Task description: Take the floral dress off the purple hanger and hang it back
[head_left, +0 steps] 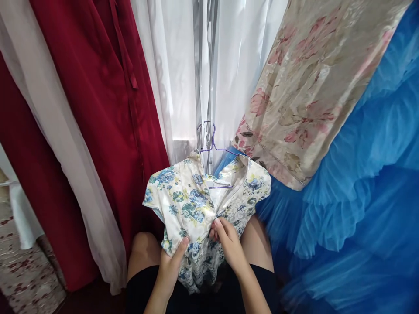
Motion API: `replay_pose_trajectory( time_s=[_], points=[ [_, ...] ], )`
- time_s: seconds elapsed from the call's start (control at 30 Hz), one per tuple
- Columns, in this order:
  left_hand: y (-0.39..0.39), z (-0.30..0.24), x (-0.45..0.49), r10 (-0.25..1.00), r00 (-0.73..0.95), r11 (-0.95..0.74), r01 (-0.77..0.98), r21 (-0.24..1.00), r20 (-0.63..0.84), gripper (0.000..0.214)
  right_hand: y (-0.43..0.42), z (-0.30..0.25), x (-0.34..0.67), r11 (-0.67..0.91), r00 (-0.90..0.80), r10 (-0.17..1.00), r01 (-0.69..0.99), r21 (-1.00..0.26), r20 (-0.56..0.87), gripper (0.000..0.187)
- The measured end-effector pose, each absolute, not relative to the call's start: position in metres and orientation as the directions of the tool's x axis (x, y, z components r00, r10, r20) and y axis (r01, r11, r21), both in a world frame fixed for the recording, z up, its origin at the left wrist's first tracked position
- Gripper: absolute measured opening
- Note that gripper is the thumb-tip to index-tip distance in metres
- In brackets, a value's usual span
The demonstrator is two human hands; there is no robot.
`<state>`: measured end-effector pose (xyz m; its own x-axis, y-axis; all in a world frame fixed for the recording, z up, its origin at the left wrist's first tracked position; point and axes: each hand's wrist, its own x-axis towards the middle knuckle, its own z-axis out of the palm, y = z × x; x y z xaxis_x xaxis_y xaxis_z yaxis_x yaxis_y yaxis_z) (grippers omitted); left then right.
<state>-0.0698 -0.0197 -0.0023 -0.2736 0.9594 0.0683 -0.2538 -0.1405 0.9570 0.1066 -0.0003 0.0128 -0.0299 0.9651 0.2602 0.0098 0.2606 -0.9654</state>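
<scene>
A small white dress with blue flowers point(190, 196) hangs on a purple wire hanger point(214, 146) hooked over a metal rail low in the middle. My left hand point(172, 266) grips the dress's front from below, thumb on the cloth. My right hand point(227, 242) pinches the fabric at the opening near the dress's middle. Both hands are closed on the cloth, above my knees.
Garments hang close all round: a dark red dress point(98, 109) and a pale one point(59, 139) at left, white curtains point(170, 65) behind, a cream dress with pink flowers point(310, 87) and blue tulle point(360, 196) at right. A patterned floor point(22, 270) shows bottom left.
</scene>
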Motion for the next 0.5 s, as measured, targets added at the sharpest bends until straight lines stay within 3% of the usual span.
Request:
replay_pose_trajectory(
  time_s=[0.13, 0.2, 0.27, 0.3, 0.37, 0.43, 0.5],
  points=[
    [-0.021, -0.004, -0.074, 0.944, -0.325, -0.130, -0.189, 0.973, 0.063, 0.060, 0.004, 0.031, 0.105, 0.282, 0.032, 0.959, -0.085, -0.956, 0.280, 0.042],
    [-0.021, -0.004, -0.074, 0.838, -0.508, -0.246, -0.027, 0.969, 0.199, 0.059, -0.002, 0.032, 0.111, 0.253, 0.061, 0.967, -0.125, -0.959, 0.247, 0.039],
    [-0.019, -0.003, -0.068, 0.682, -0.582, -0.389, 0.224, 0.893, 0.443, 0.052, -0.009, 0.032, 0.117, 0.221, 0.069, 0.975, -0.146, -0.964, 0.213, 0.035],
    [-0.017, -0.002, -0.063, 0.654, -0.519, -0.441, 0.328, 0.835, 0.550, 0.045, -0.012, 0.032, 0.118, 0.206, 0.058, 0.978, -0.153, -0.967, 0.199, 0.033],
    [-0.013, 0.002, -0.046, 0.732, -0.256, -0.508, 0.412, 0.757, 0.631, 0.032, -0.016, 0.035, 0.120, 0.171, 0.014, 0.985, -0.162, -0.972, 0.171, 0.030],
    [-0.006, 0.006, -0.028, 0.814, 0.003, -0.535, 0.396, 0.747, 0.581, 0.018, -0.019, 0.040, 0.119, 0.114, -0.043, 0.992, -0.161, -0.980, 0.122, 0.028],
    [0.000, 0.010, -0.014, 0.828, 0.103, -0.544, 0.386, 0.745, 0.551, 0.005, -0.020, 0.044, 0.118, 0.055, -0.073, 0.995, -0.151, -0.987, 0.067, 0.027]
  ],
)
